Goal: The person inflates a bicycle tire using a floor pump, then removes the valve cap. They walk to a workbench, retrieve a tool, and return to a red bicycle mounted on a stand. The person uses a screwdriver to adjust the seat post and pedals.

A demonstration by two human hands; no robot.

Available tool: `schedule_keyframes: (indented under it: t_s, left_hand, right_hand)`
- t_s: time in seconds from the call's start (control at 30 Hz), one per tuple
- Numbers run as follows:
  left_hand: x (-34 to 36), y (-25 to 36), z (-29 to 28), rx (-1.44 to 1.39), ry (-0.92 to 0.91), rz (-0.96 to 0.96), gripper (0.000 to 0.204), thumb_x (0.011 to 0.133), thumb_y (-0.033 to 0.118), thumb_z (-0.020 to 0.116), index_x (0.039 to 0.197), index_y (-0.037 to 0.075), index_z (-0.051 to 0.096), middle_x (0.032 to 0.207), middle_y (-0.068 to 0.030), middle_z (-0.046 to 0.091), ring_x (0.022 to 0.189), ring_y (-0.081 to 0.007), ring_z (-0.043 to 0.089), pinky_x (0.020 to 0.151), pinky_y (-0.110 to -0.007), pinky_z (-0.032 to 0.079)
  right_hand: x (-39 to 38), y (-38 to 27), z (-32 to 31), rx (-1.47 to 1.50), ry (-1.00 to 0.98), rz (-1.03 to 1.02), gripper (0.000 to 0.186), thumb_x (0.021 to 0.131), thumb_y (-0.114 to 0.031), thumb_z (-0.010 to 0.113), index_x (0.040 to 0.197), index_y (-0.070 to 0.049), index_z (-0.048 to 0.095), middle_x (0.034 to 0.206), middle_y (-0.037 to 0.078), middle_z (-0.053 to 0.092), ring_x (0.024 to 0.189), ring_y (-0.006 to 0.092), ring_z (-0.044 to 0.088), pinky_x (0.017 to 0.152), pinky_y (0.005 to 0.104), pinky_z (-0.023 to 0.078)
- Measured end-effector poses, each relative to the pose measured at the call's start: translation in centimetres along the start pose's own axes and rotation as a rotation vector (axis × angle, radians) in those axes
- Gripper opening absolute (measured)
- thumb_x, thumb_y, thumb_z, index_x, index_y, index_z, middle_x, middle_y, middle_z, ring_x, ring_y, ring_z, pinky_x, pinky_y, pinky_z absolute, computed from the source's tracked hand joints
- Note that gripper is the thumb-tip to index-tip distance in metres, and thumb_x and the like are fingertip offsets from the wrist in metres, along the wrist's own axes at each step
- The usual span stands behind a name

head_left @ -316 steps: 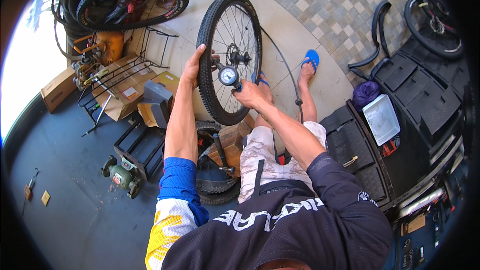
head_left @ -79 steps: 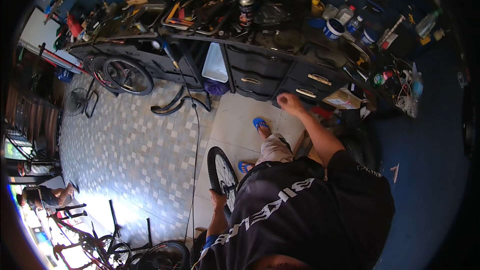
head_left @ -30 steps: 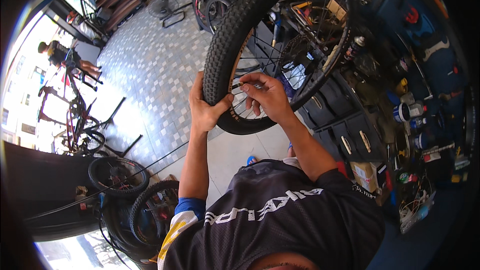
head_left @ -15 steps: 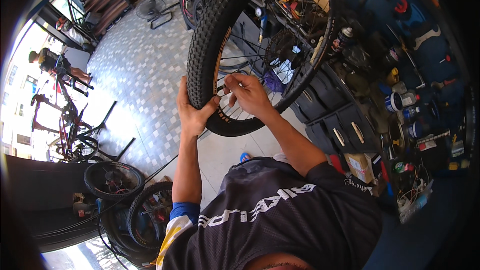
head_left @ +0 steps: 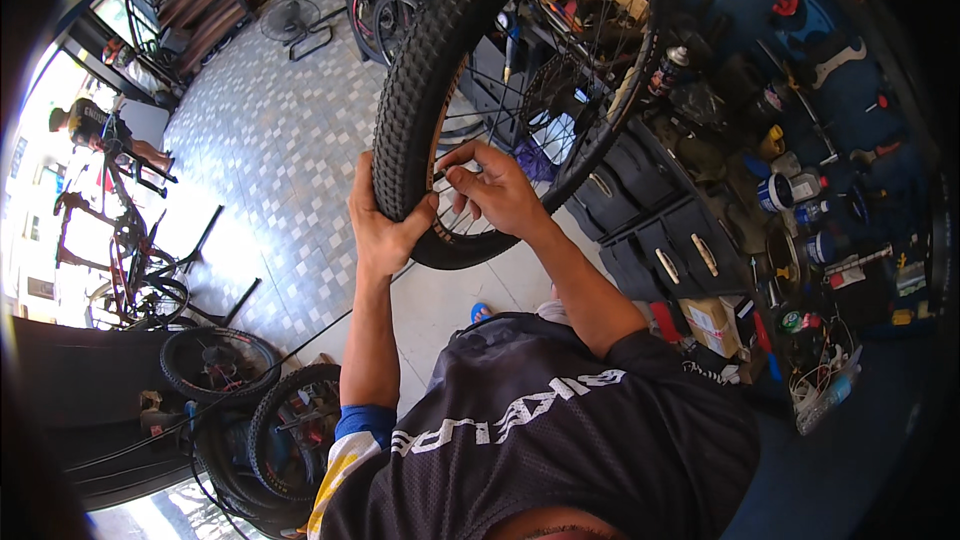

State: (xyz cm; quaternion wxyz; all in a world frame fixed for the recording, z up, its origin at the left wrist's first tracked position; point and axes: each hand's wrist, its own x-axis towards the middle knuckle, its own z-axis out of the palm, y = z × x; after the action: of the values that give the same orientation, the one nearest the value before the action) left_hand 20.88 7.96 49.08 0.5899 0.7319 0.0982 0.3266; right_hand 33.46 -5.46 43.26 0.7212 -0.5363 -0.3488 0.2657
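Wheel [head_left: 430, 50]: raised and tilted; its knobbly tyre rises from our left hand and arches beyond both hands.
Left hand [head_left: 385, 230]: we see it gripping the tyre's near left side, thumb over the sidewall.
Right hand [head_left: 505, 195]: just beside the left, thumb and forefinger drawn near the rim's inner edge; whether they pinch a part, we cannot tell.
Drawers [head_left: 635, 265]: black, pale-handled, right of the right hand.
Fan [head_left: 290, 20]: beyond and left of our hands, on tiled floor [head_left: 250, 130].
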Motion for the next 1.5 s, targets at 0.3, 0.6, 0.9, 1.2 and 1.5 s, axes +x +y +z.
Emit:
schedule_keyframes:
  t_s: [0.3, 0.6, 0.9, 1.2, 1.5]
  left_hand:
    - [-1.2, -1.1, -0.4, 0.028, -0.098, 0.041, 0.052, 0.077, 0.003, 0.078, 0.123, 0.000, 0.056, 0.097, -0.0074, 0.069, 0.083, -0.0165, 0.072, 0.074, -0.030, 0.058]
    - [-3.3, -2.1, 0.1, -0.021, -0.031, 0.073, 0.044, 0.072, 0.005, 0.079, 0.110, 0.003, 0.058, 0.089, -0.0032, 0.065, 0.077, -0.0124, 0.060, 0.071, -0.029, 0.049]
    - [-4.8, -6.5, -2.1, 0.096, 0.007, 0.146, 0.063, 0.072, 0.008, 0.084, 0.128, -0.001, 0.056, 0.100, -0.0079, 0.067, 0.084, -0.0174, 0.064, 0.077, -0.032, 0.053]
    - [-4.5, -7.2, -3.6, 0.025, -0.033, 0.030, 0.060, 0.075, 0.004, 0.080, 0.130, -0.003, 0.056, 0.110, -0.0094, 0.065, 0.097, -0.0177, 0.063, 0.090, -0.033, 0.051]
    - [0.5, 0.5, 1.0, 0.358, 0.262, 0.041, 0.061, 0.093, 0.034, 0.080, 0.129, -0.009, 0.056, 0.096, -0.0102, 0.064, 0.080, -0.0180, 0.059, 0.072, -0.031, 0.049]
  right_hand:
    - [-1.3, -0.3, 0.1, 0.138, 0.020, -0.013, 0.033, 0.107, -0.035, 0.062, 0.106, -0.002, 0.064, 0.097, 0.004, 0.067, 0.067, 0.0098, 0.068, 0.049, 0.0223, 0.047]
    - [-2.7, 0.7, 0.0, 0.085, -0.046, -0.007, 0.027, 0.108, -0.028, 0.062, 0.115, -0.002, 0.060, 0.100, 0.004, 0.066, 0.072, 0.0119, 0.068, 0.053, 0.0237, 0.051]
    - [-3.3, 1.2, 0.8, 0.107, -0.097, 0.001, 0.027, 0.107, -0.029, 0.064, 0.110, -0.002, 0.063, 0.094, 0.004, 0.063, 0.073, 0.0122, 0.067, 0.059, 0.0275, 0.055]
    - [-2.6, 2.7, 1.0, 0.136, -0.113, -0.038, 0.024, 0.106, -0.024, 0.065, 0.118, -0.003, 0.061, 0.104, 0.006, 0.064, 0.070, 0.0123, 0.067, 0.064, 0.0283, 0.055]
    - [-1.3, 2.9, 1.8, 0.154, -0.059, 0.014, 0.018, 0.104, -0.018, 0.067, 0.114, -0.003, 0.064, 0.107, 0.006, 0.063, 0.067, 0.0128, 0.067, 0.060, 0.0287, 0.055]
